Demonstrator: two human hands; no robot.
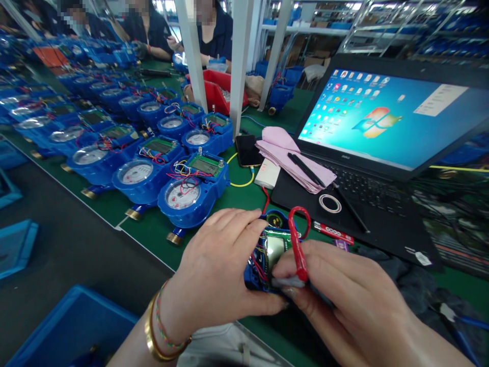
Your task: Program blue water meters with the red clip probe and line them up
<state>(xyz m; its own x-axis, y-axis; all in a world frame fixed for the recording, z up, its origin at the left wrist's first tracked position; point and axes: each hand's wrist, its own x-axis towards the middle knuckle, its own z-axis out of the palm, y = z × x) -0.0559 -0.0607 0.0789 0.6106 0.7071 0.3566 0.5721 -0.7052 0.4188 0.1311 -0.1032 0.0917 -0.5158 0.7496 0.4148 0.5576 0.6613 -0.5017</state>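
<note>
My left hand (225, 265), with a gold bangle at the wrist, is wrapped round a blue meter housing with a green circuit board and small display (275, 248). Thin coloured wires show beside the display. At the housing's near right side, my right hand (336, 290) pinches a grey piece (288, 282) joined to a looped red cable (296, 239). What the grey piece touches is partly hidden by my fingers. Left of my hands stands a blue water meter (183, 196) with a round dial and a lit display.
Rows of blue meters (133, 173) fill the bench's left side. A laptop (382, 122), pink cloths (294, 163), a phone (249, 150), tape (330, 203) and pens lie ahead and right. A red bin (217, 92) and people are beyond. Blue trays (72, 326) sit lower left.
</note>
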